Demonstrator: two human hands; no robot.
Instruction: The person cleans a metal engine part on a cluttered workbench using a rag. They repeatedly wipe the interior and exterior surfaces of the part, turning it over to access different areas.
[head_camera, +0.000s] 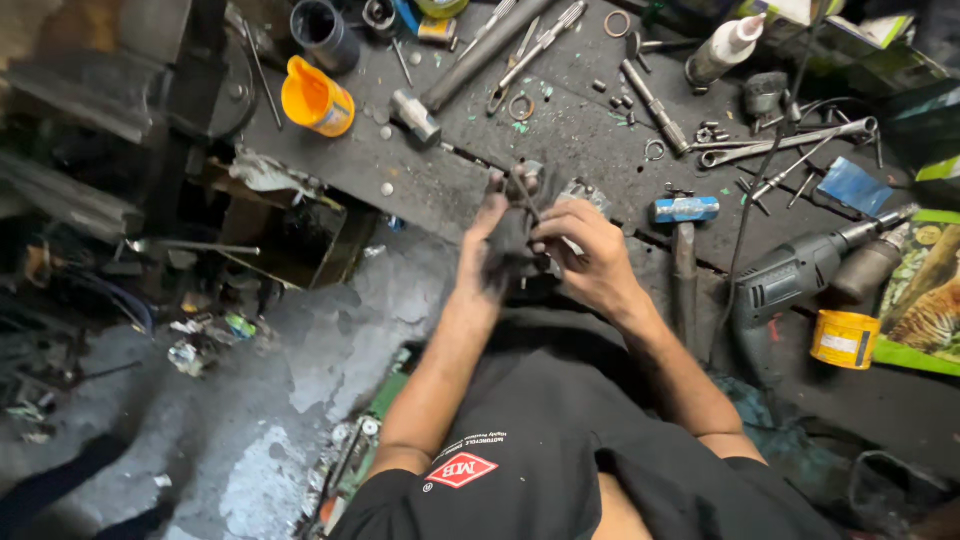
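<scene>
Both hands on a dark, greasy part at the bench (420, 190) edge.
Your left hand (490, 245) cradles the part (515, 235); your right hand (585, 250) pinches it. Likely mid-fitting; next needs steady grip.

The workbench (560, 140) in the upper middle of the frame is dark, matt and grimy, scuffed pale in patches. Across it lie bare steel tools: a hammer (455, 80) with a dull grey head, and wrenches (790, 143) at upper right with a brighter sheen. The orange cup (316, 98) at upper left is glossy plastic. At right, the electric drill (800, 272) has a matt grey plastic body. Centre frame, both hands clutch a small blackened, greasy part (515, 235), seemingly metal. The floor (290, 400) at lower left looks like rough, stained concrete.
</scene>
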